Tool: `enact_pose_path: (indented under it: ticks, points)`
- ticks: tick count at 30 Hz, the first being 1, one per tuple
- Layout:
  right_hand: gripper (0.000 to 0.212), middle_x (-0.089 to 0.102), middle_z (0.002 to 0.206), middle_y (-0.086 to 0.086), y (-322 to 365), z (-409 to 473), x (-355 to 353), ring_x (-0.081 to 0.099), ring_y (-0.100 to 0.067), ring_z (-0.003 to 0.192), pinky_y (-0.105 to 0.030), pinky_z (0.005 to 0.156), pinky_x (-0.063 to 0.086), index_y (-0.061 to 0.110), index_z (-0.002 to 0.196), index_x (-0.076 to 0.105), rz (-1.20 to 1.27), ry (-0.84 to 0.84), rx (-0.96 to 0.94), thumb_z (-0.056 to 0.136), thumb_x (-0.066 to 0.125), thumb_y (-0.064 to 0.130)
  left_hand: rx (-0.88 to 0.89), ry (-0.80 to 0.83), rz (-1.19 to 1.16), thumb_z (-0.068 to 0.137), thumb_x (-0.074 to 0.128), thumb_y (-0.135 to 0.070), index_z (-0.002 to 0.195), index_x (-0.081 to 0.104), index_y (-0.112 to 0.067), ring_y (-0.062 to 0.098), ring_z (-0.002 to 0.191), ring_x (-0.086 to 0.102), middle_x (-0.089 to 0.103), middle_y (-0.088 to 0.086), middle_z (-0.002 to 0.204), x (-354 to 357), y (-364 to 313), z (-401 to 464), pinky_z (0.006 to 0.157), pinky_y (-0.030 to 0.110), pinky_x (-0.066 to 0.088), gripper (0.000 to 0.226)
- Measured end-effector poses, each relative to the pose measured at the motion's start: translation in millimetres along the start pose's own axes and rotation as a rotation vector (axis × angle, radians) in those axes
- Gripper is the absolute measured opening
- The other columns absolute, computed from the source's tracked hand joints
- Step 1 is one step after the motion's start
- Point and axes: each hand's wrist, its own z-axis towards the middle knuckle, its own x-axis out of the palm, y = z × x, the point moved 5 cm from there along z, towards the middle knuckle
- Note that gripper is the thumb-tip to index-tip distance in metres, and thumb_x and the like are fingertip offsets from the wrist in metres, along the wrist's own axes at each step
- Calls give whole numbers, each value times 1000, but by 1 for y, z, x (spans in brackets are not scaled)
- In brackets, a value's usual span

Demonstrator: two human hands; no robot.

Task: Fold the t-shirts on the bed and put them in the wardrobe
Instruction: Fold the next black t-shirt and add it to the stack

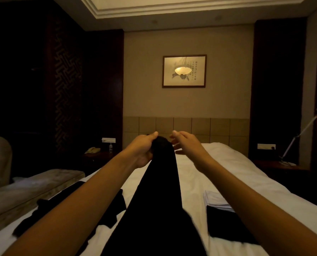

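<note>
Dim hotel bedroom around the bed.
A framed ink painting (184, 71) hangs on the beige wall above a padded headboard (191, 130). At the left nightstand's top sit a telephone (92, 150) and a small bottle (110, 147). A desk lamp (300, 137) stands on the right nightstand. A grey bench (34, 189) runs beside the bed's left edge.

white bed (228, 163) bearing dark t-shirts (226, 224)
</note>
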Motion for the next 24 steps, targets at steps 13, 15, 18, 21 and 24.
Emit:
enact_pose_path:
  ticks: [13,15,18,21,24]
  points:
    - [22,70,74,-2,5,-8,13,64,-10,58,-21,55,49,14,89,72,-39,127,-41,98,57,27,108,160,100,104,44,-34,110,66,-1,20,78,70,70,11,87,-9,-12,-8,68,29,60,40]
    - [26,66,72,-5,5,-7,6,60,-11,58,-22,56,46,9,86,71,26,118,-5,99,55,26,200,67,250,103,46,-35,100,68,-6,16,69,68,68,6,79,-20,-12,-8,62,26,58,36]
    - [29,68,80,-8,3,-4,-2,64,-16,68,-26,63,49,7,96,69,169,107,65,101,51,29,362,-2,397,102,48,-35,103,67,-17,15,89,65,66,2,96,-28,1,-8,69,25,55,25]
    - [31,69,95,-14,-4,3,-6,67,-22,80,-31,69,53,7,106,67,306,107,143,100,51,33,284,138,320,100,44,-43,123,57,-26,7,105,63,63,-11,115,-22,43,-3,76,22,51,31]
    - [36,69,107,-17,-17,8,-10,68,-29,95,-36,73,55,4,113,64,404,86,302,99,54,35,125,290,139,88,48,-51,125,57,-24,14,108,67,69,-3,118,-12,91,3,91,31,52,47]
